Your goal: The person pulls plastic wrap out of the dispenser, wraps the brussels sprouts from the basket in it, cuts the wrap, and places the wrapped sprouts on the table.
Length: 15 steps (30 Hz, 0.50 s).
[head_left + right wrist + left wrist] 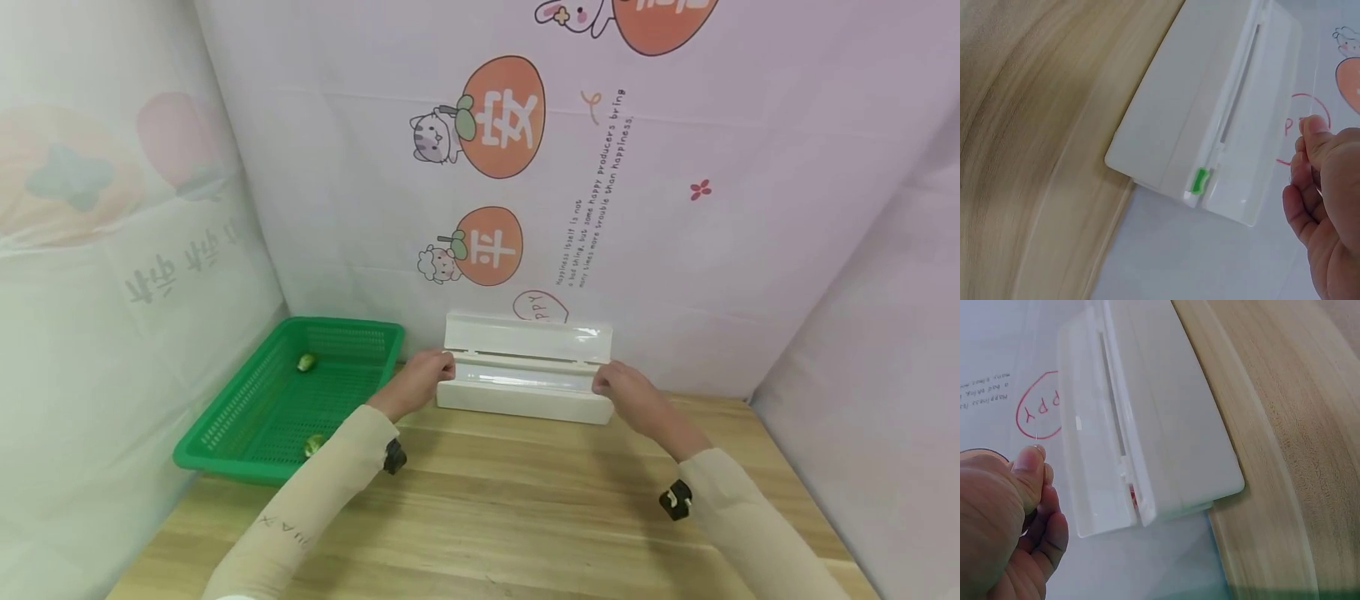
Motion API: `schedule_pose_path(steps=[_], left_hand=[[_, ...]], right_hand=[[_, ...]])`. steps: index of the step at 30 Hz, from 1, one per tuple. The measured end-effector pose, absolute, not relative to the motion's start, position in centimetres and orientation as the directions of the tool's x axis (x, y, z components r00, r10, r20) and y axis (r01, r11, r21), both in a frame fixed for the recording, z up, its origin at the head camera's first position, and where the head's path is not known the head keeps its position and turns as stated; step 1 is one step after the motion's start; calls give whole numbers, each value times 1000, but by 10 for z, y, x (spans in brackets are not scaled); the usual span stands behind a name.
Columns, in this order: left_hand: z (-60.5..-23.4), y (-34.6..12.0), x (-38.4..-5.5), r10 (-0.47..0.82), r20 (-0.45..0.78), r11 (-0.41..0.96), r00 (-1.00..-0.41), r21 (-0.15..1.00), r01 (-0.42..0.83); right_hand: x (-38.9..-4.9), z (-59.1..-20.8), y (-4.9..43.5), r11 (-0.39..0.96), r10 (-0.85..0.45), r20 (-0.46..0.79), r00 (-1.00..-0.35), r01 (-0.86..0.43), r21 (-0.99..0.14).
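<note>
A long white cling film dispenser [525,403] stands at the back of the wooden table, its lid [528,335] tipped back against the wall sheet. My left hand [418,379] is at the dispenser's left end, thumb and forefinger pinching an edge of clear cling film [525,378]. At the right end, my right hand [632,398] pinches the film the same way. The film is see-through, so its full extent is hard to make out. In the right wrist view, a green slider [1199,180] sits at the dispenser's end.
A green plastic basket [347,322] stands on the left, with two small green vegetables inside, one near the back [306,362] and one near the front [313,444], partly behind my left sleeve. Printed sheets [337,167] enclose the wooden table [510,517] at the back and sides.
</note>
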<state>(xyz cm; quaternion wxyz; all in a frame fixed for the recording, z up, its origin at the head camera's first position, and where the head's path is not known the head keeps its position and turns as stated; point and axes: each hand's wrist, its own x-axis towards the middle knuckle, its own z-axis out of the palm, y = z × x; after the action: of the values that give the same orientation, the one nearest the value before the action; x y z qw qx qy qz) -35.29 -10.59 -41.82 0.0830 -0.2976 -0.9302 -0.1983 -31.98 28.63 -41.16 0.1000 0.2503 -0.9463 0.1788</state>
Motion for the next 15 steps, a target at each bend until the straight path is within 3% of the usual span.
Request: schedule_pose_path(steps=[11,15], left_hand=[[-411,-113,-327,523,345,724,-779,302,620],[-410,-115,-314,527,410,709,-744,271,651]], right_hand=[[-283,-393,282,779,-507,363,-782,-596,-195],[-274,-393,283,740,-549,441,-711,-658,-140]])
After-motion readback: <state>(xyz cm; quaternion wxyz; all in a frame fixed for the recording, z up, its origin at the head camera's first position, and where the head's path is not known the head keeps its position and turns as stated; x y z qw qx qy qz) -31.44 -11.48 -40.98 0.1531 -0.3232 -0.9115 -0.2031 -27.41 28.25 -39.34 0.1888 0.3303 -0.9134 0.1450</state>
